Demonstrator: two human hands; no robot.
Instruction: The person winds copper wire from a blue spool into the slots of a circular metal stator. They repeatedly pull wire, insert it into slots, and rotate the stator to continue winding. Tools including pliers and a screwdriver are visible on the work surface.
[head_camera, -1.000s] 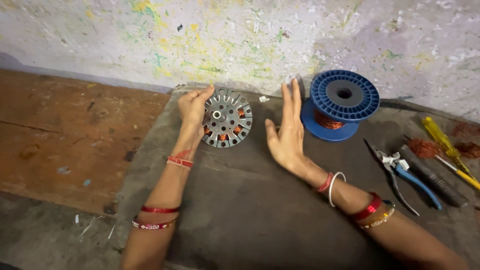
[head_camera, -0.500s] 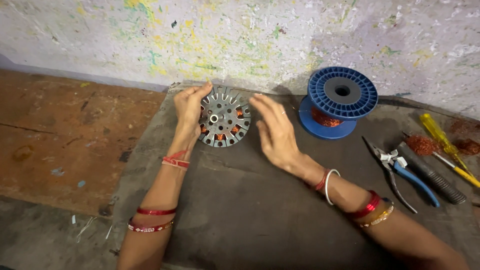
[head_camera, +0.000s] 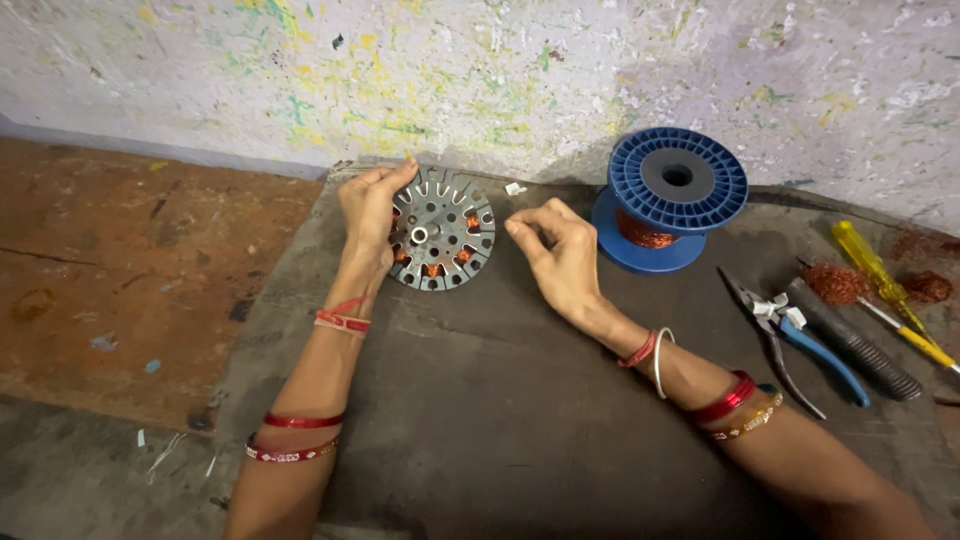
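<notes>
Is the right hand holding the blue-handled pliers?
No. The pliers lie untouched on the mat, while the right hand hovers beside the round metal disc.

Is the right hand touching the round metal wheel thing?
Apart. The head view shows dark mat between the right hand and the round metal disc; only the left hand grips it.

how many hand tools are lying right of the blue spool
3: blue-handled pliers nearest the right forearm, a black-handled tool beside them, and a yellow screwdriver furthest right; its tip runs out of frame, so more may be hidden.
</notes>
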